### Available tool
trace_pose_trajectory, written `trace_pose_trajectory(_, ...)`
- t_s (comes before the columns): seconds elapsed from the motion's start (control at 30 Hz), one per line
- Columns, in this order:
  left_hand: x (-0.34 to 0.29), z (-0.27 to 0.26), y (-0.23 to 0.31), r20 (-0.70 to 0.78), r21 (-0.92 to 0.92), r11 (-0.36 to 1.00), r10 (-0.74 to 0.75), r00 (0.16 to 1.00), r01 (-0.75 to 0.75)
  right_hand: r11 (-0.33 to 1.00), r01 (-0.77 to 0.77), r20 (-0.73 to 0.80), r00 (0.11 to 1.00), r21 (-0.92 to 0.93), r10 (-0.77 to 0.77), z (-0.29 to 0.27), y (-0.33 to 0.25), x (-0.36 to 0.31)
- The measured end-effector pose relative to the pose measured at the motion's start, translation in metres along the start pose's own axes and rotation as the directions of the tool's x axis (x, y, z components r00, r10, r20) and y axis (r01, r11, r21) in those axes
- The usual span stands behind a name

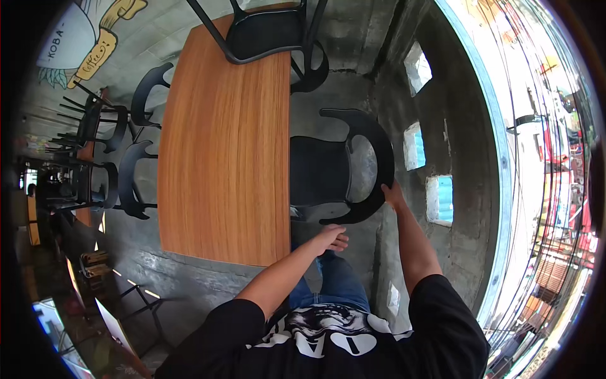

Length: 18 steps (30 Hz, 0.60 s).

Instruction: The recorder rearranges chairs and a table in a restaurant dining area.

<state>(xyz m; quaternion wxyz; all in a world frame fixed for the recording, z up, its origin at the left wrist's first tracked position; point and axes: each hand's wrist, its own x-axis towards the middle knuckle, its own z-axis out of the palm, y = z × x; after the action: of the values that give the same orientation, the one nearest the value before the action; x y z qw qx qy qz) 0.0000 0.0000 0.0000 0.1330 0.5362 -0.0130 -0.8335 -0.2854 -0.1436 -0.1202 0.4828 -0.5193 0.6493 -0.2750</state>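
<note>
A black chair with a wide curved backrest stands at the right long side of a wooden table, its seat partly under the tabletop. My right hand grips the outer edge of that backrest near its lower right, the thumb on top and the other fingers mostly hidden. Just below the near end of the backrest is my left hand, empty, its fingers loosely bent and slightly apart. It sits close to the table's near right corner.
Another black chair rests on the far end of the tabletop. More black chairs line the table's left side. To the right runs a rough concrete wall with square openings, beyond which hang many cables. A painted wall rises at the far left.
</note>
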Motion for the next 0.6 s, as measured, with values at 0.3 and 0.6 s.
trace_pose_trajectory(0.3,-0.113,-0.04,-0.06,-0.091,0.339,0.926,0.209,0.974,-0.167,0.931,-0.365,-0.175,0.916,0.007,0.36,-0.009,-0.069,-0.075)
trace_pose_trajectory(0.6,-0.211,-0.009,-0.084,0.017,0.167,0.737,0.662,0.75,-0.655,0.972,0.003,-0.123,0.992,0.234,0.027,0.048,-0.119,-0.28)
